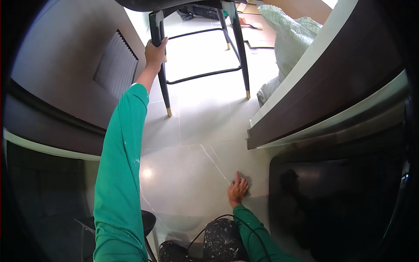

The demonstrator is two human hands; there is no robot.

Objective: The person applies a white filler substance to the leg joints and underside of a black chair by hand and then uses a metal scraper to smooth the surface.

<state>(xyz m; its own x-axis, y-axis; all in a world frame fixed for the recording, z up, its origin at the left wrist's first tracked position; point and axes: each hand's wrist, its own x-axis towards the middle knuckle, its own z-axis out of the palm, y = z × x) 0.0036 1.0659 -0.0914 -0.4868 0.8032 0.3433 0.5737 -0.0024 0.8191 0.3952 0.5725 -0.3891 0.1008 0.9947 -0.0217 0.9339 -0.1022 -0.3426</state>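
A tall black stool [205, 79] with gold-tipped legs stands ahead of me in a doorway. My left hand [156, 54], arm stretched far forward, is closed around its near left leg, above the footrest bar. Low over the pale tiled floor [187, 170], close to my knees, is my right hand [238, 191]. One digit points forward and the other fingers are curled. A dark patch beside it may be a shadow or a small thing; what the fingers hold, if anything, is hidden.
A brown door [74, 56] with a louvred vent is at the left, a dark frame [323, 83] at the right. Behind that frame sits a white woven sack [290, 41]. A brush [255, 25] lies on cardboard farther off. Another black stool [148, 222] stands near my left arm. A cable [253, 229] crosses my right sleeve.
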